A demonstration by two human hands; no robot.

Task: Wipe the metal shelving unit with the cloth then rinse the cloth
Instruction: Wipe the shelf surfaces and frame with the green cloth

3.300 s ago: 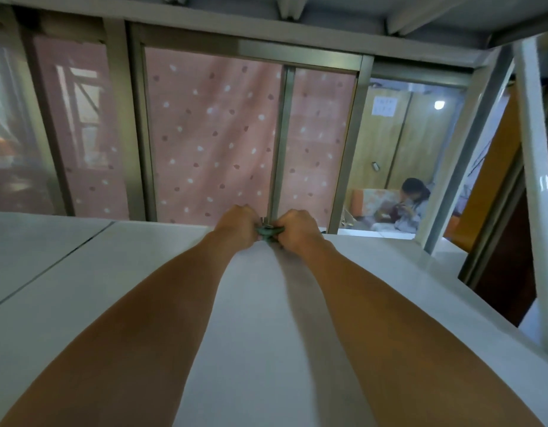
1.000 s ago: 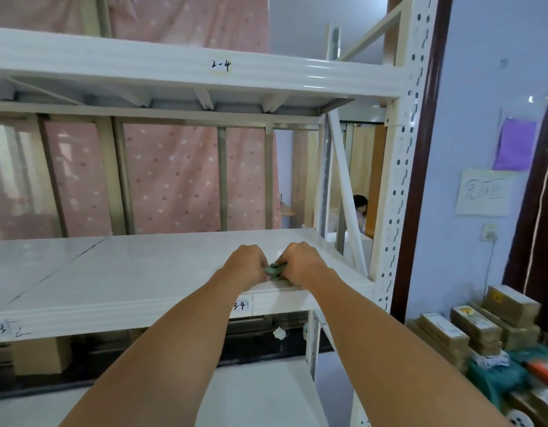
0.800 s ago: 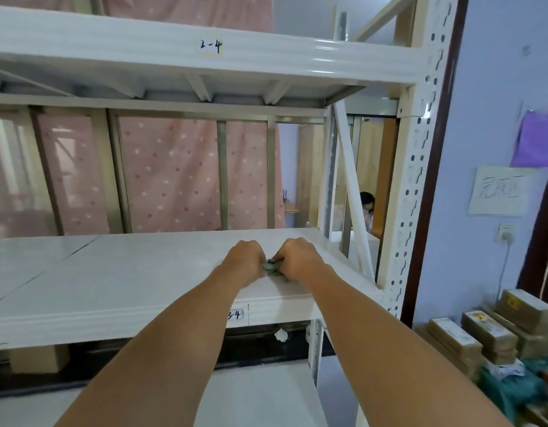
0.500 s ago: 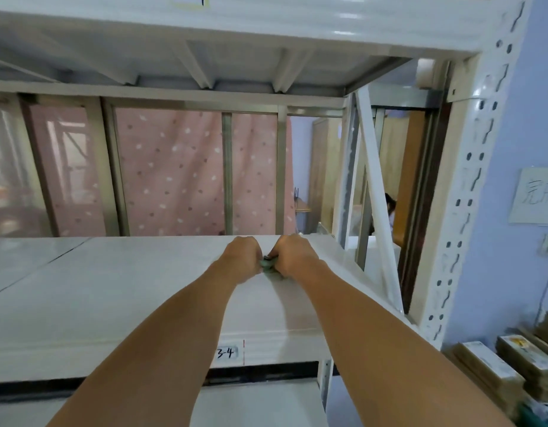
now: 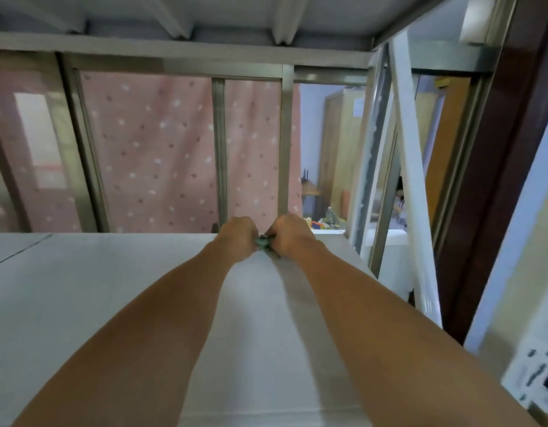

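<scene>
Far back on the shelf [image 5: 97, 303], left hand [image 5: 237, 238] and right hand [image 5: 292, 237] — grips clenched — hold the green cloth [image 5: 261, 241].

Both hands sit side by side far back on the shelf board [image 5: 97, 297], left hand [image 5: 237, 240] and right hand [image 5: 292, 237] with the cloth [image 5: 261, 242] between them; a curtain [image 5: 152, 149] hangs behind, a slanted brace [image 5: 412, 180] stands right.

I'm in a storeroom, it seems: white metal rack [image 5: 66, 303] with wide boards, dotted pink curtain [image 5: 155, 149] behind a glazed partition [image 5: 285, 134], wooden wardrobe [image 5: 340, 149] beyond.
</scene>
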